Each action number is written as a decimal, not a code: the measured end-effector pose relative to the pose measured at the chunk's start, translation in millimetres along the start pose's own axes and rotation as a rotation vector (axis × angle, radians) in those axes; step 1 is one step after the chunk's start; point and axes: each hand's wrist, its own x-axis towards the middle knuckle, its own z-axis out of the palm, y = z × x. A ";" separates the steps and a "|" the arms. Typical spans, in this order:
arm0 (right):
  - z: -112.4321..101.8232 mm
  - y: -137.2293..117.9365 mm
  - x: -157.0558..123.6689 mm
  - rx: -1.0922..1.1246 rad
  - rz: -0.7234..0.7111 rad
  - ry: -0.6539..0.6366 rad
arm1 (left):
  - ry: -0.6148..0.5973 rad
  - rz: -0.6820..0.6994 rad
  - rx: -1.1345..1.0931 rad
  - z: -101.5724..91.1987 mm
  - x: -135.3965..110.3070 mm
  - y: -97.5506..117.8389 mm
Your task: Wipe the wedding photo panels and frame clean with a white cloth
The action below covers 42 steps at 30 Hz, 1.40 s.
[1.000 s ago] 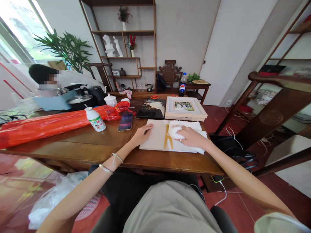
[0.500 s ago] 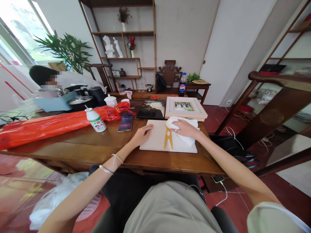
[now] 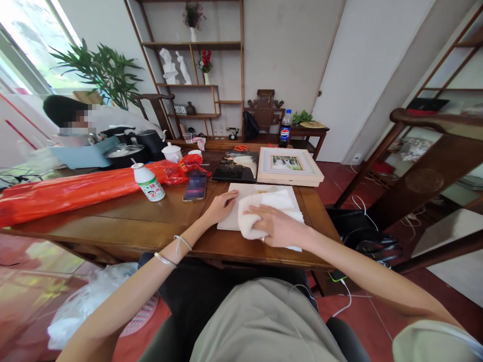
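Observation:
A flat white board or album (image 3: 234,190) lies on the wooden table in front of me. My left hand (image 3: 222,206) rests on its left edge, the fingers laid against the surface and holding nothing. Bunched under my right hand (image 3: 281,229) is a white cloth (image 3: 251,208), pressed onto the lower middle of the board. The cloth spreads to the board's right side and slightly over its near edge. A small bit of a gold mark (image 3: 261,191) shows above the cloth; the rest of that mark is covered.
Behind the board lie a dark picture panel (image 3: 236,166) and a pale picture frame (image 3: 315,173). A cola bottle (image 3: 286,131) stands beyond. To the left are a phone (image 3: 195,186), a white bottle (image 3: 149,183) and a long red plastic-wrapped bundle (image 3: 75,191). Another person leans at far left.
My right hand has slid the cloth toward me and a little left, from the board's upper right to its lower middle, covering most of the gold mark. My left hand stays put.

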 end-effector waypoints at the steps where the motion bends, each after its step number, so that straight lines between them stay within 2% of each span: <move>1: -1.2 6.2 2.0 0.021 0.026 0.002 | 0.002 0.002 0.003 0.1 0.1 -0.1; 7: 0.5 65.1 25.5 -0.007 0.280 0.096 | -0.001 0.004 0.019 0.7 1.3 -2.1; 11: 5.7 78.0 44.5 -0.062 0.327 0.077 | 0.005 -0.002 0.017 0.1 1.6 -1.6; 14: 11.2 63.4 53.4 -0.165 0.307 0.028 | -0.006 -0.008 0.015 -1.9 2.0 1.8; 18: 22.7 20.9 51.4 -0.293 0.230 -0.038 | -0.042 0.014 -0.040 -5.6 1.9 7.2; 22: 28.9 -15.9 41.0 -0.283 0.134 -0.034 | -0.033 -0.009 -0.073 -6.9 1.0 7.4; 24: 27.8 -19.6 39.1 -0.257 0.128 -0.032 | -0.032 -0.032 -0.078 -6.6 0.9 6.3; 26: 24.7 -12.3 41.9 -0.233 0.162 -0.044 | -0.034 -0.034 -0.096 -6.2 1.3 5.2; 30: 19.5 10.0 58.7 -0.250 0.302 -0.057 | -0.030 -0.028 -0.132 -5.3 2.1 2.1; 32: 19.3 9.7 67.4 -0.280 0.378 -0.058 | -0.020 -0.035 -0.142 -5.1 2.3 -0.4; 36: 22.2 -24.0 72.9 -0.388 0.479 -0.073 | -0.037 -0.017 -0.168 -4.5 3.2 -5.9; 39: 23.9 -57.4 65.8 -0.439 0.379 -0.060 | -0.033 -0.050 -0.176 -3.6 3.7 -8.3; 42: 21.9 -73.8 55.5 -0.388 0.242 -0.029 | -0.020 -0.066 -0.173 -3.0 2.8 -8.0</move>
